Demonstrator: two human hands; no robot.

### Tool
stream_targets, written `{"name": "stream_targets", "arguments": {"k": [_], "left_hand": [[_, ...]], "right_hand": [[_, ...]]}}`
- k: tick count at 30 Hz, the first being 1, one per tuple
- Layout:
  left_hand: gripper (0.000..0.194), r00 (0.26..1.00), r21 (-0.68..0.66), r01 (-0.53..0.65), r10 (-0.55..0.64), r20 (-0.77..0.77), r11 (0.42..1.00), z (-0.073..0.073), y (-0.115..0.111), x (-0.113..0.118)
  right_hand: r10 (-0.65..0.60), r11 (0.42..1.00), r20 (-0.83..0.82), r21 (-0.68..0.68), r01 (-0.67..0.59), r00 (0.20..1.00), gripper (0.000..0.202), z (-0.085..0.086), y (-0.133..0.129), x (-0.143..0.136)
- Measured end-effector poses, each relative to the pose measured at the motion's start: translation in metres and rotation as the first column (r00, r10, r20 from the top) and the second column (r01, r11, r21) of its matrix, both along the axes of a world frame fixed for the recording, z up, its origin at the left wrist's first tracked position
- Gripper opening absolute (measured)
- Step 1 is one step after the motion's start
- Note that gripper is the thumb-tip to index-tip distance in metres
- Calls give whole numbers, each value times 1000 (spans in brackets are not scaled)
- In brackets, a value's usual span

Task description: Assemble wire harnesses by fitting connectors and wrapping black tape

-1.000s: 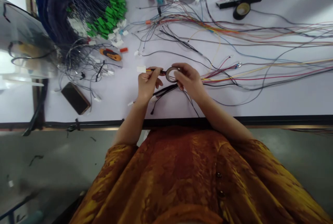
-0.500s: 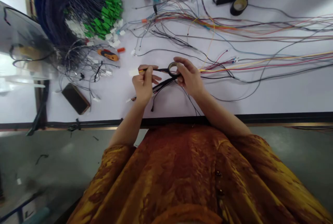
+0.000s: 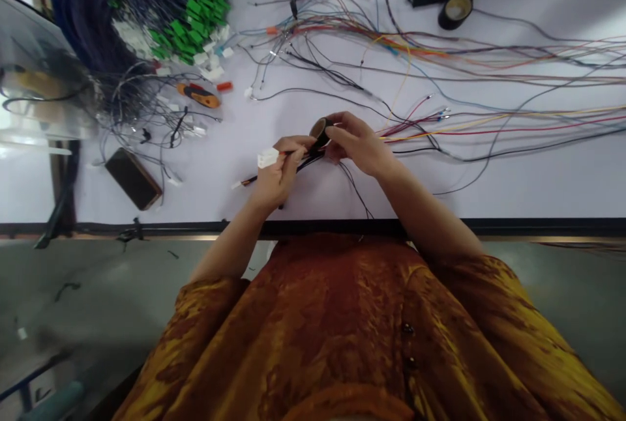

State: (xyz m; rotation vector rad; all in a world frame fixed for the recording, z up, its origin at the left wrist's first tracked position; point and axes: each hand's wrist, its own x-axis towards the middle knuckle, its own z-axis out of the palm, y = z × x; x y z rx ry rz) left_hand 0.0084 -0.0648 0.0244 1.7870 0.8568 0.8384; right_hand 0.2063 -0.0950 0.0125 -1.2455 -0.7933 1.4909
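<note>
Pinched in my left hand point(image 3: 280, 174) is a wire bundle whose end carries a white connector point(image 3: 267, 158). My right hand point(image 3: 360, 146) grips a roll of black tape point(image 3: 320, 132), tilted and close against the bundle. The fingertips of both hands nearly meet there, and they hide part of the wires. Below the left fingers a second black-wrapped branch point(image 3: 249, 180) runs out to a small white connector. Red, yellow and black wires point(image 3: 411, 139) lead away to the right from under my right hand.
Long loose wires point(image 3: 342, 30) cross the table behind my hands. A second tape roll point(image 3: 455, 12) lies at the back right. To the left are an orange cutter point(image 3: 198, 95), a dark phone-like block point(image 3: 134, 178) and a heap of green connectors point(image 3: 193, 14).
The tape roll has tilted and moved slightly left, nearer my left fingers. My left hand has shifted right and turned, bringing the white connector into plainer view. The camera view has shifted slightly.
</note>
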Motion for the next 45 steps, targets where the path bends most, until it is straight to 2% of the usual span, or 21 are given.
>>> {"name": "stream_targets", "arguments": {"k": [4, 9, 10, 12, 14, 17, 20, 22, 23, 25, 27, 29, 31, 33, 34, 36, 39, 42, 45], "left_hand": [[33, 1000, -52, 1, -1, 17, 999, -6, -1, -1], [39, 973, -233, -179, 207, 99, 956, -14, 6, 4], [39, 977, -259, -166, 194, 85, 951, -18, 9, 6], [40, 995, -281, -72, 90, 52, 957, -26, 16, 12], [42, 1000, -287, 6, 1, 25, 958, -32, 23, 21], [42, 998, -315, -64, 61, -19, 947, -35, 31, 36], [42, 986, -328, -165, 154, -58, 930, -28, 35, 47], [43, 987, -283, -157, 146, -60, 946, -18, 32, 51], [43, 991, -234, -128, 117, -61, 964, -13, 29, 51], [40, 997, -80, -2, -4, -81, 997, -1, 19, 48], [34, 980, 87, 164, -152, -132, 983, 6, 8, 41], [30, 962, 188, 245, -215, -167, 951, 5, 0, 34], [32, 983, 179, 157, -136, -128, 971, -5, -2, 29], [37, 999, 50, -20, 22, -50, 999, -21, 2, 28], [38, 995, -40, -96, 95, -24, 995, -28, 7, 30], [40, 984, -181, -180, 179, -17, 967, -41, 18, 35], [38, 984, -222, -176, 172, -38, 959, -48, 35, 46], [39, 992, -177, -122, 117, -35, 977, -40, 45, 53], [40, 998, -87, -41, 37, -43, 995, -21, 41, 54]], "right_hand": [[-3, 1000, 34, -9, 3, 999, 19, -1, -3, 2], [-82, 996, -25, 16, 82, 996, 27, -21, -5, 10], [-93, 995, -11, 28, 93, 996, 28, -25, -5, 11], [-100, 993, 31, 59, 98, 995, 29, -30, -7, 14], [-110, 988, 112, 119, 96, 988, 31, -33, -11, 13], [-208, 951, 369, 293, 99, 906, 37, -34, -27, 7], [-252, 895, 597, 443, -50, 762, 40, -35, -46, -5], [-223, 868, 634, 474, -144, 741, 38, -35, -53, -9], [-229, 871, 619, 475, -125, 751, 37, -33, -52, -8], [-263, 902, 553, 431, -1, 790, 38, -31, -43, -2], [-228, 945, 465, 317, 79, 856, 38, -32, -28, 9], [-107, 976, 351, 218, 30, 930, 40, -36, -13, 19], [-50, 985, 253, 172, 6, 966, 41, -41, -5, 26], [-84, 986, 218, 159, 50, 972, 40, -45, -6, 28], [-113, 984, 229, 161, 77, 967, 40, -46, -9, 27], [-165, 976, 304, 185, 112, 938, 41, -44, -20, 22], [-236, 957, 491, 267, 113, 839, 41, -39, -40, 7], [-209, 943, 636, 332, -19, 743, 38, -38, -54, -5], [-196, 922, 714, 368, -121, 673, 29, -39, -53, -6]]}}
